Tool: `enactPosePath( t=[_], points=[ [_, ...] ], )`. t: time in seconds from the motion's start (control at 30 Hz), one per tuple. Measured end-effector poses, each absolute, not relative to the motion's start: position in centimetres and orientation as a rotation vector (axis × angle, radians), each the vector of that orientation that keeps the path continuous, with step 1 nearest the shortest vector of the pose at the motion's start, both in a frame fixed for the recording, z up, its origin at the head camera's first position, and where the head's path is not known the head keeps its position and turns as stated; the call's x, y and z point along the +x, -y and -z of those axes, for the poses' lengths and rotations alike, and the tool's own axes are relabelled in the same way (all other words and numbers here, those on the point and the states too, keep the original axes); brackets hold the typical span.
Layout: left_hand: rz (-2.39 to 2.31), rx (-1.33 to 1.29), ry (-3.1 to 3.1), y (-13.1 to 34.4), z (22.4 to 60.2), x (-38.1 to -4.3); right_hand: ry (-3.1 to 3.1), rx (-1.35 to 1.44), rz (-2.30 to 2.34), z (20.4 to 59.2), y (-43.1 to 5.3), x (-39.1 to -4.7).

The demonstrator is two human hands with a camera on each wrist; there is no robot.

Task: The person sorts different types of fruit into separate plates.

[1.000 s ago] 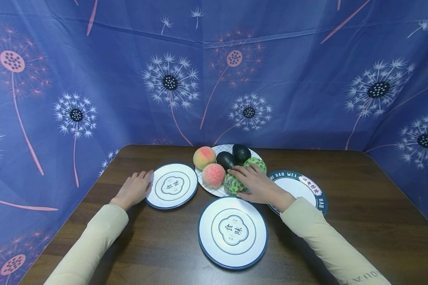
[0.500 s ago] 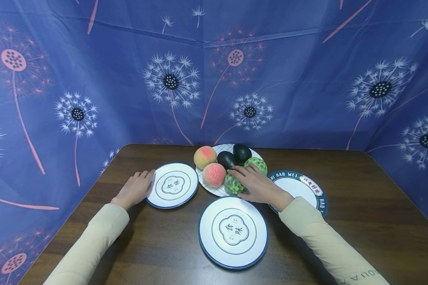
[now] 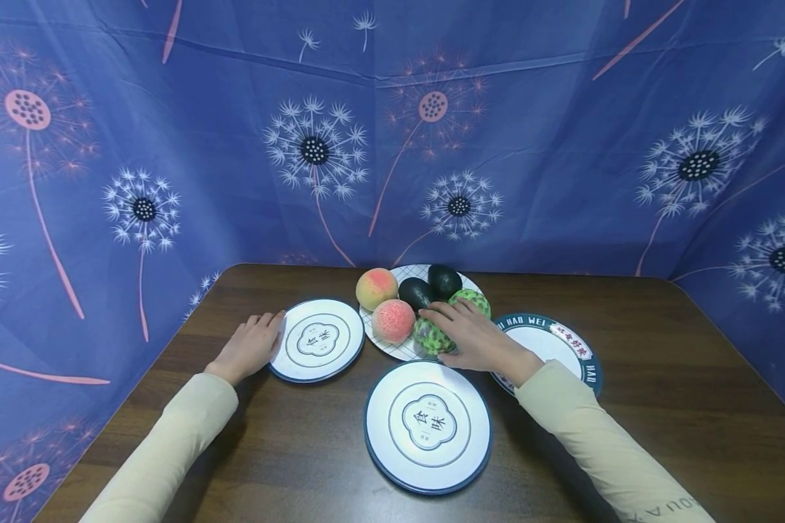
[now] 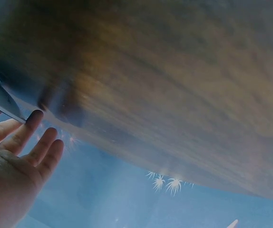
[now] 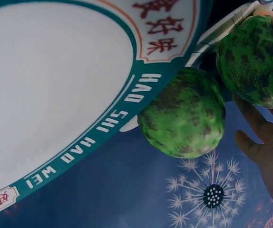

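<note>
My right hand reaches over the fruit plate and grips the nearer custard apple, green with dark patches, between thumb and fingers. In the right wrist view this custard apple sits by the fingertips, with a second custard apple beside it. My left hand touches the left rim of a white plate with a blue edge; in the left wrist view its fingers are loosely spread, a fingertip at the rim. The thumb is mostly hidden there.
On the checked fruit plate also lie a pink peach, a yellow-red peach and two dark avocados. Another white plate stands in front; a green-rimmed plate lies under the right forearm. A blue dandelion cloth hangs behind the table.
The right hand has shifted very slightly at the nearer custard apple. The left hand and the plates stay in place.
</note>
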State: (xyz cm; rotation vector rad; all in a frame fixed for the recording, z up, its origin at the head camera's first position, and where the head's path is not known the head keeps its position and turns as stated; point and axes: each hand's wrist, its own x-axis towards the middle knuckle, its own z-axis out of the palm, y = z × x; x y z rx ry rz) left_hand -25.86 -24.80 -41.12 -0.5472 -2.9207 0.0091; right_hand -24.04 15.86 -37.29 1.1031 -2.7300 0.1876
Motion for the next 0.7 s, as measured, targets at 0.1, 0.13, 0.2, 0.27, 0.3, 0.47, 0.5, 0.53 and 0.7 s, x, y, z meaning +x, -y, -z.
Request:
enactPosePath(
  t=[0.1, 0.13, 0.2, 0.27, 0.3, 0.47, 0.5, 0.53, 0.7],
  points=[
    [-0.014, -0.548, 2.918, 24.8, 41.1, -25.9, 2.726, 1.094, -0.187, 37.0, -15.9, -23.9],
    [-0.019, -0.552, 2.912, 24.8, 41.1, -25.9, 2.722, 1.095, -0.187, 36.9, -15.9, -23.9],
    [-0.025, -0.552, 2.905, 24.7, 41.1, -25.9, 2.712, 1.090, -0.193, 36.6, -15.8, -23.8],
    [-0.029, -0.554, 2.898, 24.8, 41.2, -25.9, 2.688, 1.095, -0.203, 36.4, -15.7, -23.8],
    [-0.029, -0.556, 2.895, 24.8, 41.2, -25.9, 2.674, 1.100, -0.214, 36.2, -15.6, -23.8],
    [-0.031, -0.554, 2.889, 24.8, 41.2, -25.9, 2.623, 1.119, -0.248, 35.5, -15.3, -23.7],
    [-0.029, -0.552, 2.892, 24.7, 41.2, -25.9, 2.616, 1.125, -0.251, 35.4, -15.2, -23.7],
    [-0.029, -0.548, 2.895, 24.7, 41.2, -25.8, 2.606, 1.132, -0.254, 35.3, -15.1, -23.6],
    [-0.018, -0.523, 2.928, 24.7, 41.2, -25.8, 2.544, 1.172, -0.257, 34.8, -14.2, -23.6]
  ],
)
